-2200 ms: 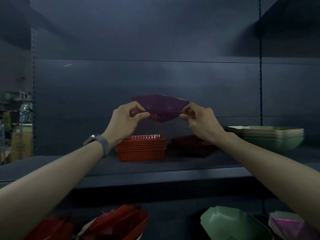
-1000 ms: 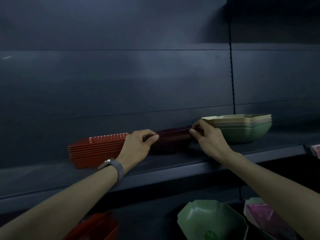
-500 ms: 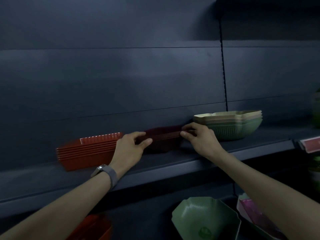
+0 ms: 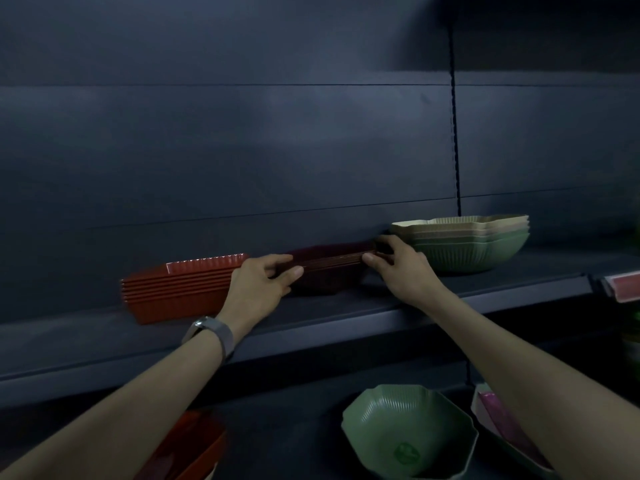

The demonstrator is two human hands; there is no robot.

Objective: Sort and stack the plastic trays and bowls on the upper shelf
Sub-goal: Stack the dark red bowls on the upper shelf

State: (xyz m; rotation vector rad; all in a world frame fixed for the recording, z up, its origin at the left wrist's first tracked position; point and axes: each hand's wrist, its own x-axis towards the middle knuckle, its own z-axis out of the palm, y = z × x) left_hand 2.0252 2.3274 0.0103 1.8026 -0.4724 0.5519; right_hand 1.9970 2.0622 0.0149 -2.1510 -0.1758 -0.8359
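purple bowl, raised between my hands earlier, now down on dark purple stack (image 4: 329,271) on upper shelf (image 4: 346,317). left hand (image 4: 258,282) and right hand (image 4: 398,268) fingers pinching its rim ends. red trays (image 4: 180,289), green bowls (image 4: 474,244) stacked; loose green bowl (image 4: 405,427) below left.

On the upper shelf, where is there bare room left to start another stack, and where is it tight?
Bare shelf runs left of the red tray stack and right of the green bowl stack, up to the pink label holder. The middle is crowded: the dark maroon stack, gripped by the left hand and right hand, nearly fills the gap between those stacks.
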